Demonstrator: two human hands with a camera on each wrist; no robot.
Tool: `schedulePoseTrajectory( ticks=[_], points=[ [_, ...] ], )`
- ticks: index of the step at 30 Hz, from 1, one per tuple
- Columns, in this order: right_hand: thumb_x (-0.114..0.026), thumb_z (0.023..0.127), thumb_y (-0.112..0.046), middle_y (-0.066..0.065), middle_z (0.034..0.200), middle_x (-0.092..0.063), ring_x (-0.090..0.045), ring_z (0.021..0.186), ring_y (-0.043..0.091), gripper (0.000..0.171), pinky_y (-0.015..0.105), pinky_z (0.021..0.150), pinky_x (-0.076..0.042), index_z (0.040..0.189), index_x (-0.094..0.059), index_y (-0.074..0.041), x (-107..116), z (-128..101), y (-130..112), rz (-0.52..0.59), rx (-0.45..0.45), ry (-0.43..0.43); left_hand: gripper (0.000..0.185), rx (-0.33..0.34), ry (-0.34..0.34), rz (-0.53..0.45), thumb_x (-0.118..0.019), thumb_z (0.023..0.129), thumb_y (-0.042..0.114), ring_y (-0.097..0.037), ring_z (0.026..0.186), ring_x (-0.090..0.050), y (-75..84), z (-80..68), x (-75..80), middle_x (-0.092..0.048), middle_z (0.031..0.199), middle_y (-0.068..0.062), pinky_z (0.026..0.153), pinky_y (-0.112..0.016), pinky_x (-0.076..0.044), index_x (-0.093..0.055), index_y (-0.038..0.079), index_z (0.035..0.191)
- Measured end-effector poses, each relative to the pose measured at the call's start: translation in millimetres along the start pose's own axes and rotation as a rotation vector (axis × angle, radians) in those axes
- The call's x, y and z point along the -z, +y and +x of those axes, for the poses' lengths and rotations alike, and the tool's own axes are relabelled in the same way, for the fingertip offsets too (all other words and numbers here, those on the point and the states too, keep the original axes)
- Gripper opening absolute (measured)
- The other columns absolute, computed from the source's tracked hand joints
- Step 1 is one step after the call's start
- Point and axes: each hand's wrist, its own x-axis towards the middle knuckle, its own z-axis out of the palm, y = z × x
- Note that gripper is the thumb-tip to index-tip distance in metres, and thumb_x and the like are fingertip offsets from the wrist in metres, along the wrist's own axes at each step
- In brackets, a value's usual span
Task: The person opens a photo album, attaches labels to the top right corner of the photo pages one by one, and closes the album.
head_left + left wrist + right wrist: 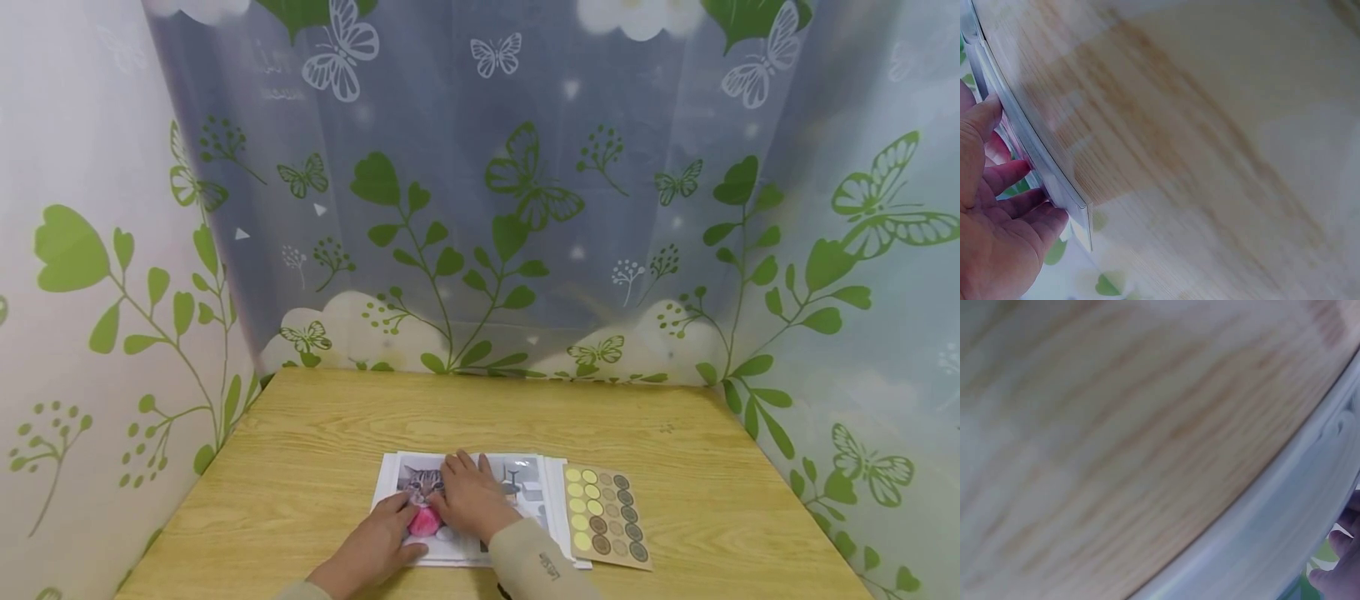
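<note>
Pressing down on a stack of photo prints (457,508) near the front edge of the tabletop (315,450), both hands sit side by side at centre. Left hand (378,537): fingers fairly straight, tips on the cat pic w/ a pink blob under them; grip flat, not curled round anything. Right hand (468,496): palm down, fingers spread flat over the middle of the stack, grip wide, holding nothing. Left wrist view shows the left hand's fingers (1007,175) touching the stack's edge (1035,150), straight-ish. Right wrist view: only fingertips (1341,550) at the frame corner beside the white stack (1285,531), blurred, can't tell more there.

Writing: small logo/text on the right sleeve cuff (547,567), too small to read. No legible text on the prints.

Stack lies flat, long axis running left-right across the tabletop, approx parallel to the front edge; top print's cat faces the person. Just right of it, touching or overlapping its edge, a sticker sheet (606,517) w/ rows of round dots, yellow to brown, long axis front-back, slightly tilted. Leaf-and-butterfly curtain (480,208) behind.
</note>
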Motion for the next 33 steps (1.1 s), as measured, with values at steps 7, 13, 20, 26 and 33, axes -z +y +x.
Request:
schedulePoseTrajectory(
  ticks=[7,13,20,26,33],
  points=[
    [-0.045,0.101,-0.052,0.009,0.151,-0.045,-0.034,0.143,0.028,0.063,0.055,0.116,-0.024,0.145,-0.049,-0.007,-0.3,-1.2,-1.6,-0.005,0.003,0.008,0.058,-0.001,0.008,-0.008,-0.076,0.086,0.028,-0.046,0.124,-0.049,1.6,0.2,0.3,-0.051,0.132,-0.032,0.102,-0.056,-0.043,-0.059,-0.013,0.123],
    [-0.045,0.101,-0.052,0.009,0.151,-0.044,-0.035,0.142,0.028,0.064,0.054,0.116,-0.025,0.145,-0.048,-0.006,0.0,-3.0,-2.2,-0.011,0.010,0.005,0.058,-0.005,0.008,-0.007,-0.076,0.086,0.029,-0.046,0.124,-0.049,1.6,0.1,0.1,-0.051,0.132,-0.033,0.101,-0.056,-0.043,-0.059,-0.013,0.123],
    [-0.045,0.102,-0.049,0.009,0.151,-0.044,-0.035,0.142,0.028,0.061,0.054,0.116,-0.024,0.145,-0.049,-0.006,0.6,-4.5,-5.1,0.003,0.031,0.002,0.059,-0.002,0.003,-0.016,-0.075,0.087,0.029,-0.046,0.124,-0.048,0.2,-0.3,-0.5,-0.051,0.132,-0.033,0.102,-0.057,-0.042,-0.059,-0.014,0.123],
    [-0.046,0.102,-0.047,0.009,0.149,-0.046,-0.037,0.141,0.027,0.058,0.054,0.116,-0.027,0.143,-0.051,-0.007,2.7,-7.6,-8.5,-0.017,0.052,0.008,0.059,-0.013,0.009,-0.003,-0.075,0.086,0.030,-0.046,0.124,-0.049,-1.6,-0.1,-3.7,-0.052,0.131,-0.032,0.103,-0.056,-0.042,-0.059,-0.014,0.123],
    [-0.046,0.102,-0.047,0.009,0.148,-0.047,-0.038,0.140,0.024,0.057,0.055,0.115,-0.028,0.142,-0.052,-0.007,2.9,-10.6,-6.7,-0.037,0.069,0.023,0.059,-0.015,0.010,0.002,-0.075,0.086,0.030,-0.046,0.124,-0.049,-3.0,0.8,-4.2,-0.051,0.131,-0.033,0.103,-0.056,-0.042,-0.059,-0.014,0.122]
  ],
)
